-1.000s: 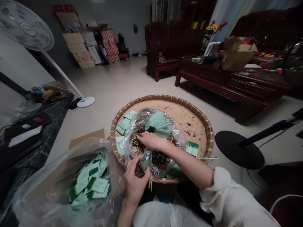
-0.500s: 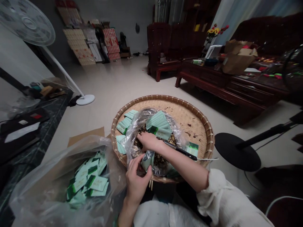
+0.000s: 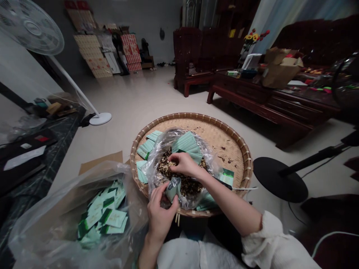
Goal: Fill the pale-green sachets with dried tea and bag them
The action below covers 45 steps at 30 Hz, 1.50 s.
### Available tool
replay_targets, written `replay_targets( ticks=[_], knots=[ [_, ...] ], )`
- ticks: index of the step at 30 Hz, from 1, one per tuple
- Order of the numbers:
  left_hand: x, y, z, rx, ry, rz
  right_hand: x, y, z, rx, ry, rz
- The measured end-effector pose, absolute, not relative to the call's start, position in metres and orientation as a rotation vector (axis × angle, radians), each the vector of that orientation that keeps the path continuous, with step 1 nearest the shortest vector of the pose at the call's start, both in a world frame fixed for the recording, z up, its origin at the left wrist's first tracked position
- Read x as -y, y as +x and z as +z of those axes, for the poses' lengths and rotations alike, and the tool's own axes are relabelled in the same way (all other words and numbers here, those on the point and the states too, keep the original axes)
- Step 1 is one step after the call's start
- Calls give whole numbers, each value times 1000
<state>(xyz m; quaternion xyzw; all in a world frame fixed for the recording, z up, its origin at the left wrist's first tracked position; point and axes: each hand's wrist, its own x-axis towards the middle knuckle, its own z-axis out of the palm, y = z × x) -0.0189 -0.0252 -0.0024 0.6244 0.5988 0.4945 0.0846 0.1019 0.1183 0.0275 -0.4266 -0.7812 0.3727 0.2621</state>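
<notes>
My left hand [image 3: 161,215] holds a small green sachet [image 3: 173,189] upright between thumb and fingers at the near side of a clear plastic bag [image 3: 153,166]. Inside that bag lies a dark and pale dried loose mix [image 3: 165,169]. My right hand [image 3: 185,164] is just above the mix, thumb and fingertips pinched around a little of it. A fanned stack of pale green sachets [image 3: 185,143] rests on the mix behind my right hand. Partly hidden under my right forearm is a slim black-handled tool [image 3: 223,182]. Everything sits in a round woven bamboo tray [image 3: 234,144].
Left of the tray, a large clear bag [image 3: 50,220] contains several green sachets [image 3: 112,216]. More sachets [image 3: 145,148] lie along the tray's left side. A white standing fan [image 3: 100,118], a black round stand base [image 3: 280,179] and a dark wooden table [image 3: 252,93] surround the tray.
My right hand has lifted out of the dried mix and drawn back slightly to the right, fingertips now pinched. My left hand keeps the sachet in nearly the same spot.
</notes>
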Motion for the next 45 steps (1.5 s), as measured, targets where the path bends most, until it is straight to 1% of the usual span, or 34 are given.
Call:
replay_targets(
  ticks=[6, 8, 11, 13, 15, 17, 19, 22, 25, 27, 29, 33, 45],
  knots=[
    [19, -19, 1, -1817, 1811, 1472, -119, 119, 31, 1548, -1064, 1626],
    [16, -19, 3, -1828, 1799, 1459, -118, 125, 39, 1453, -1054, 1724],
    [11, -18, 5, -1848, 1806, 1447, -117, 136, 54, 1449, -1025, 1751],
    [8, -18, 6, -1858, 1825, 1432, -116, 144, 66, 1548, -991, 1726],
    [4, -17, 6, -1861, 1859, 1416, -113, 151, 80, 1746, -971, 1624],
    [2, -16, 7, -1864, 1899, 1399, -107, 156, 95, 2033, -992, 1387],
    [-1, -14, 7, -1869, 1933, 1386, -99, 158, 108, 2314, -1044, 1048],
    [-3, -11, 7, -1860, 2004, 1383, -86, 156, 122, 2591, -1082, 643],
    [-5, -9, 6, -1839, 2083, 1390, -77, 151, 126, 2748, -1118, 340],
    [-6, -7, 6, -1832, 2105, 1384, -74, 148, 125, 2819, -1117, 229],
    [-7, -6, 5, -1825, 2113, 1375, -73, 147, 123, 2858, -1089, 212],
    [-7, -6, 5, -1813, 2116, 1361, -73, 147, 120, 2807, -1055, 306],
    [-9, -7, 2, -1846, 2032, 1366, -73, 148, 112, 2464, -885, 721]
  ],
)
